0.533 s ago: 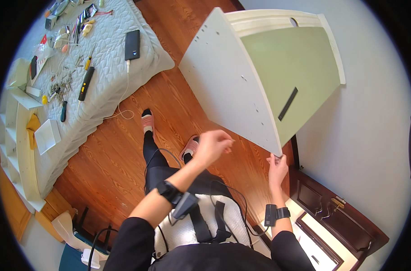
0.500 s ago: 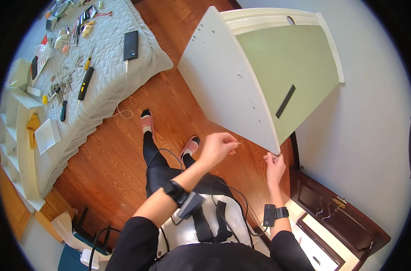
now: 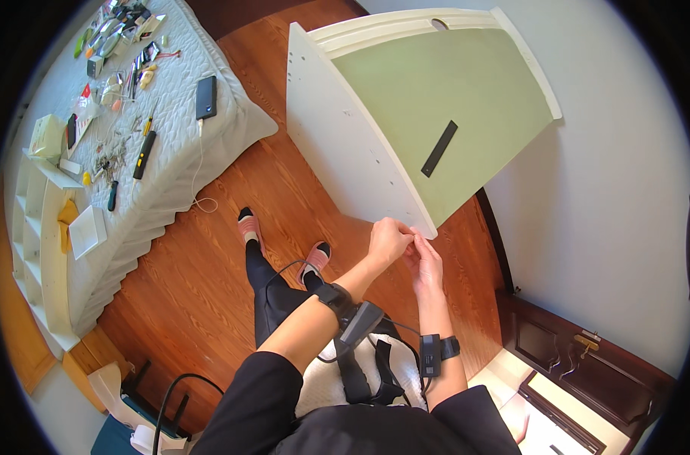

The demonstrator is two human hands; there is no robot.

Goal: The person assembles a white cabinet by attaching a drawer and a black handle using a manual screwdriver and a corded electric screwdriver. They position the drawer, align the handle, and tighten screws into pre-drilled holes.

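My left hand (image 3: pixel 388 242) is closed in a pinch beside the near lower corner of a white cabinet side panel (image 3: pixel 337 125). Whatever its fingertips hold is too small to name. Right against it, my right hand (image 3: pixel 427 265) has thumb and fingers brought together at the same corner, and its grip is partly hidden. Joined to the panel is a pale green board (image 3: pixel 428 83) with a white top rail (image 3: pixel 390 29). A black strip (image 3: pixel 439 149) lies on the green face. Small holes dot the white panel.
On the left stands a bed with a quilted cover (image 3: pixel 231 114), holding a black power bank (image 3: pixel 206 97), a cordless screwdriver (image 3: pixel 144 155), loose screws and a white tray (image 3: pixel 88 231). A white shelf unit (image 3: pixel 49 265) leans there. A dark wooden door (image 3: pixel 580 364) is at the lower right.
My left hand has moved right and forward until it meets my right hand at the panel corner. The cabinet appears further left in view as my head has shifted.
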